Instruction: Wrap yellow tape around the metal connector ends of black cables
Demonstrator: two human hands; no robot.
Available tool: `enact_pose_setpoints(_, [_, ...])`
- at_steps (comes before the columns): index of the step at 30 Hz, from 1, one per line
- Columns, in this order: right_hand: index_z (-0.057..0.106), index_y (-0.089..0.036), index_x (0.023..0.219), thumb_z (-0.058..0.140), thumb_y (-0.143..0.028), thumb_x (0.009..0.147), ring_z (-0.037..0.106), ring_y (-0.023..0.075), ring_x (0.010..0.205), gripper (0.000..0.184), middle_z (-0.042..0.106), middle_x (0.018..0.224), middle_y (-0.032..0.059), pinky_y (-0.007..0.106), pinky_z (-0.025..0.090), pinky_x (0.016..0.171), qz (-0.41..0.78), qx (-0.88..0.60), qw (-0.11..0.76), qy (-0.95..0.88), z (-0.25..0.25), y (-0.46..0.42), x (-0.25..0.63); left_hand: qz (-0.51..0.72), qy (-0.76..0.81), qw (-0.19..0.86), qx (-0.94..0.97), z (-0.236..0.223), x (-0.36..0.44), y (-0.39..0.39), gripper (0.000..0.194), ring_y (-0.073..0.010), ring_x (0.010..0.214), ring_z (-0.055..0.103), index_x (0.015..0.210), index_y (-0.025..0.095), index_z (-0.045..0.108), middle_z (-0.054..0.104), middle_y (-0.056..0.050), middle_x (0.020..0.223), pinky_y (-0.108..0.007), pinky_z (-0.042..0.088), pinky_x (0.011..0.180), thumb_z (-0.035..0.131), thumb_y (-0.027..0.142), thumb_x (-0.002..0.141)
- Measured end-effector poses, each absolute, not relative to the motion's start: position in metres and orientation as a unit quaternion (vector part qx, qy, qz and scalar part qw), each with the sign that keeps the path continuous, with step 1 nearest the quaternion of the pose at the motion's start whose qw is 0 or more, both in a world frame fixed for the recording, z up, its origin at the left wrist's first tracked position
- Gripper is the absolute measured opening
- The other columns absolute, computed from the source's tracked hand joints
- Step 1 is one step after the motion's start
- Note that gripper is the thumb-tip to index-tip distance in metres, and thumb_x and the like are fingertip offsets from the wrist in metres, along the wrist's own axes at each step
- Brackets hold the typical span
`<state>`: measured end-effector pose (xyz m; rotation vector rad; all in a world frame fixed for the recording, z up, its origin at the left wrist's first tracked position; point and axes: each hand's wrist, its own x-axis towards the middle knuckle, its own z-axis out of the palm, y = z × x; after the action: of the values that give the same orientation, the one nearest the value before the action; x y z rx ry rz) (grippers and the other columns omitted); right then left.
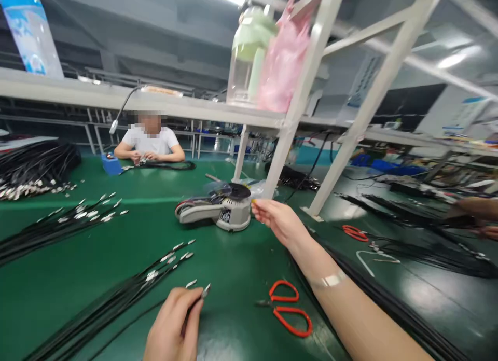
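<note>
My left hand (pixel 173 324) is closed in a pinch on a black cable near its silver connector (pixel 206 291), low at the centre. My right hand (pixel 282 223) is stretched forward, thumb and fingers pressed together on a small yellow piece (pixel 253 200). Right beside those fingertips stands a grey round tape dispenser (pixel 235 213) with a dark disc on top. Between my forearms lies a pair of red-handled scissors (pixel 290 309). A bundle of black cables (pixel 128 293) with silver connectors is spread to the left of my left hand.
More cable bundles (pixel 50 228) lie at left, with a large heap (pixel 42 164) behind. Black cables (pixel 369 299) run under my right forearm. White frame posts (pixel 299 101) rise behind the dispenser. A co-worker (pixel 151 143) sits opposite; another person's hand (pixel 478 210) is at right.
</note>
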<state>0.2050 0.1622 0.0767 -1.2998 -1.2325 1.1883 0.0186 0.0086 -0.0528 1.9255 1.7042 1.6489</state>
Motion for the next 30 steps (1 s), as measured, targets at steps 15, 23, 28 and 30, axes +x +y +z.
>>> enact_pose_setpoints(15, [0.065,-0.024,0.11,0.065,-0.028,0.074,0.046,0.0261,0.121,0.035,0.059,0.124,0.0065,0.041,0.041,0.099,0.66,-0.299,0.589,-0.357,-0.038,-0.023,0.115,0.572,0.564,0.137,0.579,-0.029,0.015,-0.002,0.008,-0.0112,0.068,0.057,0.078,0.021,0.057,0.06,0.002,0.074,-0.021,0.047,0.062,0.052,0.022,0.083])
enact_pose_setpoints(23, [0.062,-0.023,0.113,0.063,-0.024,0.077,0.045,0.0252,0.122,0.037,0.057,0.126,0.0062,0.038,0.04,0.101,0.655,-0.292,0.612,-0.333,-0.035,-0.031,0.103,0.608,0.492,0.071,0.619,-0.032,0.014,-0.002,0.015,-0.0113,0.074,0.057,0.083,0.021,0.059,0.059,-0.001,0.081,-0.022,0.048,0.066,0.047,0.012,0.084])
enact_pose_setpoints(28, [0.062,-0.023,0.113,0.062,-0.023,0.077,0.045,0.0253,0.122,0.036,0.057,0.126,0.0063,0.038,0.038,0.102,0.652,-0.303,0.606,-0.34,-0.036,-0.032,0.104,0.605,0.472,0.047,0.639,-0.032,0.013,-0.004,0.019,-0.0112,0.076,0.058,0.087,0.02,0.061,0.059,-0.002,0.084,-0.021,0.049,0.065,0.046,0.009,0.084])
enact_pose_setpoints(30, [0.061,-0.023,0.115,0.06,-0.023,0.079,0.045,0.0246,0.122,0.036,0.056,0.127,0.0056,0.038,0.038,0.103,0.651,-0.301,0.606,-0.344,-0.037,-0.031,0.104,0.603,0.47,0.042,0.643,-0.031,0.013,-0.004,0.021,-0.0111,0.076,0.058,0.089,0.02,0.062,0.059,-0.002,0.084,-0.021,0.048,0.065,0.045,0.008,0.084])
